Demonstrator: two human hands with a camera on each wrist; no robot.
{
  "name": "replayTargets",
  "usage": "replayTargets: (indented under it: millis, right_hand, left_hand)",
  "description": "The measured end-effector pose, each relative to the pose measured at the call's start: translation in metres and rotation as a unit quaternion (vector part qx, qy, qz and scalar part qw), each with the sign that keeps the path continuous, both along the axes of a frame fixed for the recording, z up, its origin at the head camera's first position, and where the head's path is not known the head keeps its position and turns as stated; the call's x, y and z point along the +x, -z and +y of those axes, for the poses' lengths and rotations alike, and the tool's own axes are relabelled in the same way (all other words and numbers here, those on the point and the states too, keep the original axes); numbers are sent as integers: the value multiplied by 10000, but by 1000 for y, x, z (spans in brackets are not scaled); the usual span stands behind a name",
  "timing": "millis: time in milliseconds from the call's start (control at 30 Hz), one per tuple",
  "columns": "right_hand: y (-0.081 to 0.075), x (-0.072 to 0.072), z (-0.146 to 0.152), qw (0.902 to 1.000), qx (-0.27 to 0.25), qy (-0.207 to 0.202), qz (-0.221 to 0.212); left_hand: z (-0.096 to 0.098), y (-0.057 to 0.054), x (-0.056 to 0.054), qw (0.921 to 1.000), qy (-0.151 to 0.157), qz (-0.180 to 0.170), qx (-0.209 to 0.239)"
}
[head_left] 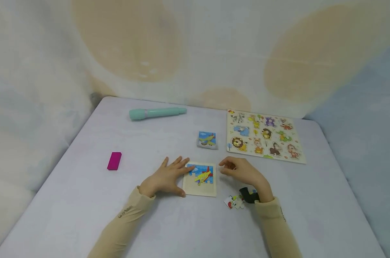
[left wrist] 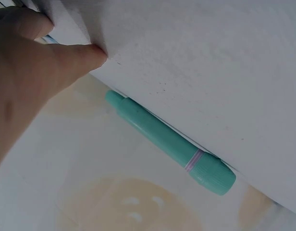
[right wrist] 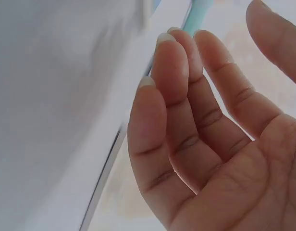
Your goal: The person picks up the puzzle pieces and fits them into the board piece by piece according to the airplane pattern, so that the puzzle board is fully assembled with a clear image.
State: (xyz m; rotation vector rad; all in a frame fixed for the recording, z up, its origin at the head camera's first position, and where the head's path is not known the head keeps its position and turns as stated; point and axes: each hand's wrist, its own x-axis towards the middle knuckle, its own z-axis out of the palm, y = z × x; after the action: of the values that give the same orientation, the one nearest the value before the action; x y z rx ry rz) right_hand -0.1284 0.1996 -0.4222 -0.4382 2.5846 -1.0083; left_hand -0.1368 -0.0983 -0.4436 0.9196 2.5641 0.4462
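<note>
A small jigsaw puzzle in a wooden frame [head_left: 199, 190] lies mid-table, its upper part filled with a yellow and red airplane on blue sky; bare wood shows along the bottom. My left hand [head_left: 167, 177] is spread flat at its left side, fingertips touching the frame's left edge and picture. Just right of the frame hovers my right hand [head_left: 243, 172], its fingers loosely bent and holding nothing, as the right wrist view also shows. Below that hand lie several loose puzzle pieces [head_left: 236, 202], partly covered by a black bent tube-like object [head_left: 248, 195] near the wrist.
Behind the frame sits a small airplane picture packet [head_left: 207, 139]. An animal puzzle board [head_left: 266, 136] lies at the back right. A mint-green flashlight-shaped cylinder [head_left: 157, 113] rests near the back edge, and a magenta block [head_left: 114, 161] lies on the left.
</note>
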Motion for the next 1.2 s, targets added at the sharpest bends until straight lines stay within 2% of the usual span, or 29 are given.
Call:
replayTargets:
  millis: [100, 200, 333, 500, 633, 767, 867, 967, 1200]
  right_hand:
    - [2, 13, 24, 9995, 154, 251, -101]
    - [7, 29, 39, 9991, 156, 291, -267]
    - [17, 45, 43, 9994, -13, -35, -337]
    - [23, 53, 32, 9988, 158, -470, -22]
    - [22, 53, 24, 9984, 242, -520, 18]
    - [19, 51, 23, 9993, -4, -376, -42]
    - [15, 46, 21, 9990, -269, -313, -162]
    - [8, 36, 13, 9985, -385, -390, -93]
    - [-12, 14, -40, 9970, -234, -732, 99]
  left_hand:
    - [-1, -1, 0, 10000, 9, 5, 0]
    - [-1, 0, 0, 10000, -8, -31, -43]
    - [-3, 0, -1, 9999, -16, -47, -103]
    - [-3, 0, -2, 10000, 16, 5, -98]
    - [-2, 0, -1, 10000, 10, -13, -84]
    - [-2, -1, -1, 10000, 4, -22, -18]
    - [-3, -2, -1, 10000, 6, -22, 11]
    - [-3, -2, -1, 10000, 15, -26, 60]
    - [-3, 1, -2, 10000, 3, -53, 72]
